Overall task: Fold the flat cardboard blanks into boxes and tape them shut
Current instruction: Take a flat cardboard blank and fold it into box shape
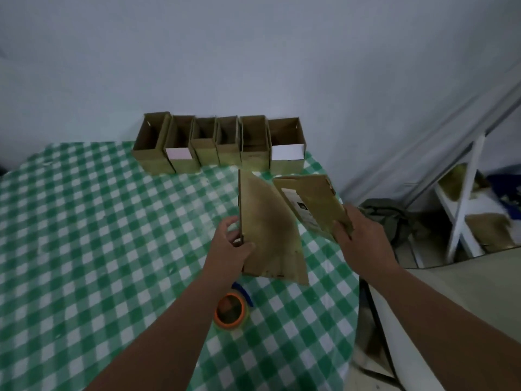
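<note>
1. Nearest the camera, both forearms reach in from the bottom edge; between them a tape roll [230, 309] with an orange core lies flat on the surface [84, 235], with a blue object [243, 292] touching its far side.
2. Just beyond the tape roll, the left hand [229, 246] pinches the near left edge of a flat cardboard blank [267, 230], thumb over the face, fingers behind; the blank is tilted, its lower edge close above the cloth.
3. Right of that blank, the right hand [363, 238] holds a second blank [313, 204] by its near end, fingers curled round it; it is raised, angled away, and shows a pale printed label. The two blanks are apart, with a narrow gap between them.
4. Beyond the blanks, a row of six folded boxes [220, 142] stands with tops open along the far edge of the surface against the wall [253, 52], side by side and touching.
5. Left of the tape roll the green-and-white checked cloth lies bare; the surface edge curves away close to the right of it.
6. Past that edge, a white frame [462, 198] with shelves stands, and a dark cloth heap [389, 218] lies on the floor.
</note>
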